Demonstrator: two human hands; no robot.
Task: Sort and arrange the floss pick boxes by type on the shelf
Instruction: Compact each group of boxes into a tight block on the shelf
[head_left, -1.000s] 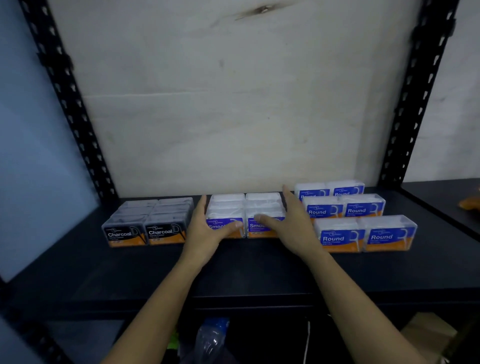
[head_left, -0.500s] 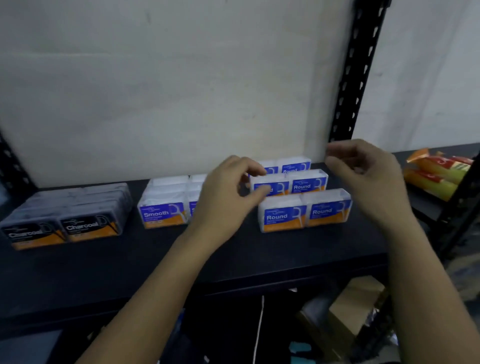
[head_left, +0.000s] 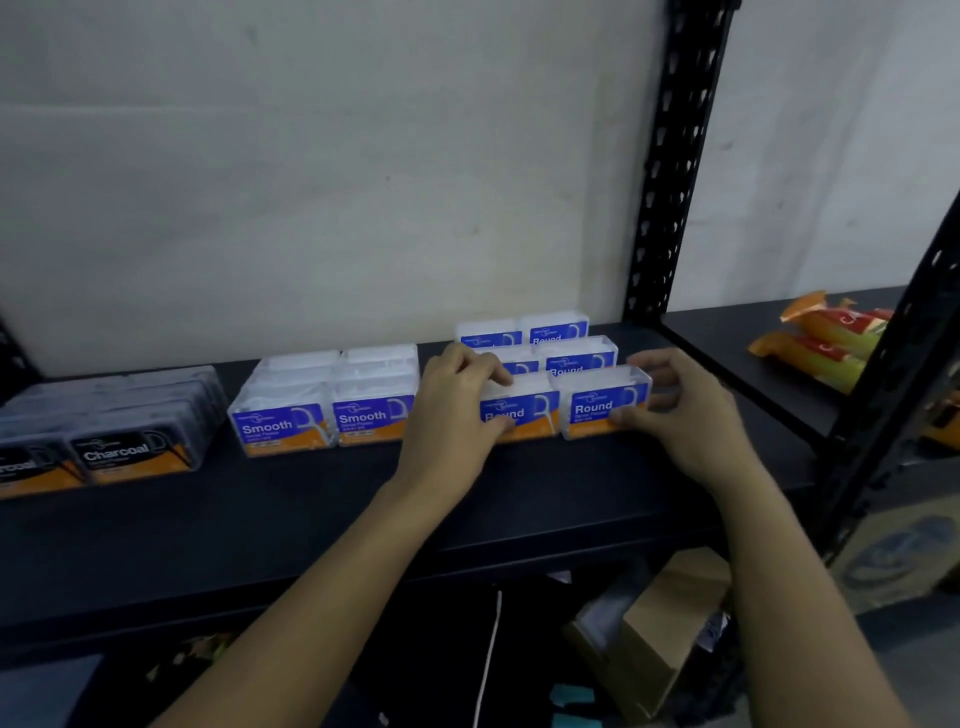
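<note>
On the shelf (head_left: 311, 519), the Charcoal boxes (head_left: 130, 415) sit at the left edge and the Smooth boxes (head_left: 332, 400) in the middle, each in a squared block. The left hand (head_left: 452, 421) curls its fingers over the top of the front-left box of the Round boxes (head_left: 597, 405), thumb on its label. These stand in 3 staggered rows of 2 toward the right back corner. The right hand (head_left: 691, 421) wraps its fingers round the front-right box's outer end, thumb low on the front. The boxes look light, stiff and smooth-sided, so likely slippery. Squeezing the pair from both outer ends and sliding it seems safer than lifting. Half a second ago both hands hovered above this row, loosely curled and touching nothing; now they have come down onto it.
</note>
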